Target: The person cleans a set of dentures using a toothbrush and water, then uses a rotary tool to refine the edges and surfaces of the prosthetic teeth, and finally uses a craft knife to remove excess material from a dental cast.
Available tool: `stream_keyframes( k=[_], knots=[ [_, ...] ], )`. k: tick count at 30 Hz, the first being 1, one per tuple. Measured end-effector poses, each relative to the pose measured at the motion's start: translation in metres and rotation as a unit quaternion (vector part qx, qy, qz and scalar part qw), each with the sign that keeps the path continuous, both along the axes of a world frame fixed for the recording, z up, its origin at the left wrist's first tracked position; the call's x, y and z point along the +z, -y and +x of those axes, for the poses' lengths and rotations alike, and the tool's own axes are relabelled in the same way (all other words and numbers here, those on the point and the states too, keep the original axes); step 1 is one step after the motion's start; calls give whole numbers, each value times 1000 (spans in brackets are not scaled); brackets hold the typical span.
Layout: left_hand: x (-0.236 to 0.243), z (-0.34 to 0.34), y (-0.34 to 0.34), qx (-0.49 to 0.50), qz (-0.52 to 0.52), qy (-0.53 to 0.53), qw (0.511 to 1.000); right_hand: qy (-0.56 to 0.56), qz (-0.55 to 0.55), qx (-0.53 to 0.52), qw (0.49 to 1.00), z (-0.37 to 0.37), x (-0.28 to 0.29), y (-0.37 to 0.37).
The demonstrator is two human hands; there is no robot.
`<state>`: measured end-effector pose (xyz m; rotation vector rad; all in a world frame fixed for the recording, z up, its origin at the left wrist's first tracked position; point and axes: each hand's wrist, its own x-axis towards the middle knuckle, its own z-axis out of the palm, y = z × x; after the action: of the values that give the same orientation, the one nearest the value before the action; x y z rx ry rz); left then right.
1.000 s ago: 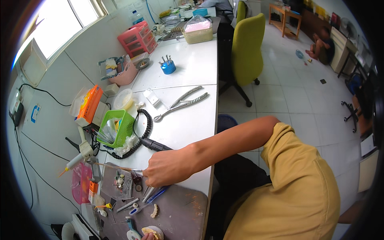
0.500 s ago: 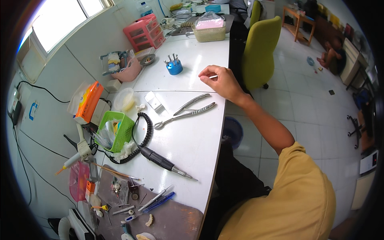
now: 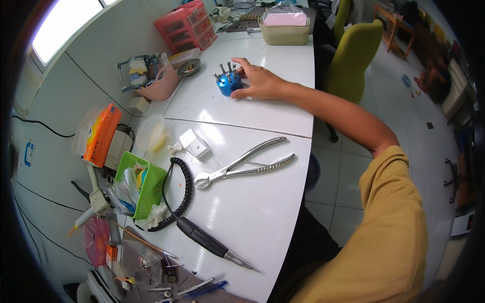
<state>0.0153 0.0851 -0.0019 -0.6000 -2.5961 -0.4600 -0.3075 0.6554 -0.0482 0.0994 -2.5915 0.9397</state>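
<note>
Bare right hand (image 3: 260,83): out at twelve o'clock of the wearer's view, curved in a loose C that opens toward nine.
Thumb (image 3: 242,94): pointing toward nine.
Forefinger (image 3: 242,62): arched, well apart from the thumb.
Wrist (image 3: 285,90): nearly straight.
Bare forearm (image 3: 338,109): slanting up from three.
Elbow (image 3: 385,144): bent.
Mustard-yellow cloth sleeve (image 3: 391,202): creased, around four.

A small workshop or lab, it seems. A corded rotary handpiece (image 3: 204,238), metal pliers (image 3: 219,174) and blue bit holder (image 3: 228,89) share a white worktop (image 3: 247,214)
</note>
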Motion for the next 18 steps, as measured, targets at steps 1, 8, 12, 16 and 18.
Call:
stream_keyframes(
  k=[1, 8, 12, 16, 18],
  knots=[
    [-2, -5, -3, -1, -1, -9, 1000, -6, 11, -4, 1000, 1, -1, -2],
    [-18, -17, -15, 24, -12, -110, 994, 4, 23, 19, 1000, 1, 9, 7],
    [-26, -16, -16, 58, -22, -242, 968, -179, 51, -106, 977, 8, -14, -34],
    [-42, -21, -14, 62, -30, -419, 905, -189, 103, -305, 928, 53, -47, -171],
    [-45, -9, -11, 63, -47, -477, 875, -88, -12, -389, 917, 75, -68, -205]
  ],
)
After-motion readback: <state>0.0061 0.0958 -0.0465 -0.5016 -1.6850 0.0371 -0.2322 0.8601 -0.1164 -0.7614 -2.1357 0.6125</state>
